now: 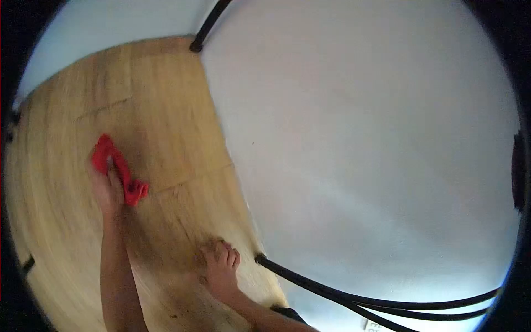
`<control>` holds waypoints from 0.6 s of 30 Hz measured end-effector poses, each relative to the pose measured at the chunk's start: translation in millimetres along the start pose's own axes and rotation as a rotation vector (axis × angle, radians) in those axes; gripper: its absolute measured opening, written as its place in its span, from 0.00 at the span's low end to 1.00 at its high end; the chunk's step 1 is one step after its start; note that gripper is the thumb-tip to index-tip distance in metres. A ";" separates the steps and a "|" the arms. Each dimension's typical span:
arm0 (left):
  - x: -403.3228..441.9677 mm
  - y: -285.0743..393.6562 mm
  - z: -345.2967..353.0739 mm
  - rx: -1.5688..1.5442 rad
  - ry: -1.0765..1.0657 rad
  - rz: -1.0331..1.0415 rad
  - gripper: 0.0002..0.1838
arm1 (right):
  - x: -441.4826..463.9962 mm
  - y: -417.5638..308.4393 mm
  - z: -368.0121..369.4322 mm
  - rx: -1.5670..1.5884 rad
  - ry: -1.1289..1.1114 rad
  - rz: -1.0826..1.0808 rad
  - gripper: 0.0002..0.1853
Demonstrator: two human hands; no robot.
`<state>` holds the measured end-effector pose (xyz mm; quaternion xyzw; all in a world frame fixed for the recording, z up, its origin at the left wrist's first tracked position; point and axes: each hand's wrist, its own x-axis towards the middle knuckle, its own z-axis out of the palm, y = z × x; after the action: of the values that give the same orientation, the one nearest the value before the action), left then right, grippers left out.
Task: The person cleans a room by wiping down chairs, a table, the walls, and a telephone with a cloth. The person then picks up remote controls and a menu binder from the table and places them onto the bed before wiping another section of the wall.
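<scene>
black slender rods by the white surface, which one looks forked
The lower black rod, spreading rightward into branches; the upper black rod shows a single bar.

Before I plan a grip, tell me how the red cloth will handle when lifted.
The red cloth will probably flop, since it bends and bunches at the left hand. It looks light, too: a small piece, easily gripped one-handed.

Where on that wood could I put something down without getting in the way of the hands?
The wooden surface looks bare between the red cloth and the upper black bar, and rightward to the pale wall. It's crowded around the left hand, and between the right hand and the lower black bar.
</scene>
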<state>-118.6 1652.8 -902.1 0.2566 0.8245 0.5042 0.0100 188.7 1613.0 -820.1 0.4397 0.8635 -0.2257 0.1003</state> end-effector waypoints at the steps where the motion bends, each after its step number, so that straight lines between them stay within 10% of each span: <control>1: 4.1 7.8 1.5 -0.026 -0.005 0.019 0.22 | 11.6 -12.7 -4.4 0.111 0.259 0.125 0.44; 5: -3.0 9.4 -11.4 -0.104 -0.082 -0.158 0.21 | 147.4 -41.0 -50.5 0.258 0.803 0.031 0.19; 16: -10.8 20.1 -0.4 -0.077 0.014 -0.194 0.23 | 213.0 -36.5 -44.9 -0.111 0.483 -0.038 0.19; 18: 5.8 71.5 -2.8 -0.486 0.273 -0.663 0.23 | 213.4 -34.5 -44.0 -0.153 0.475 -0.013 0.19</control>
<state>-94.9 1678.7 -839.5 -0.1007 0.7133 0.6827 0.1225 35.4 1768.7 -850.4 0.4658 0.8803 -0.0508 -0.0741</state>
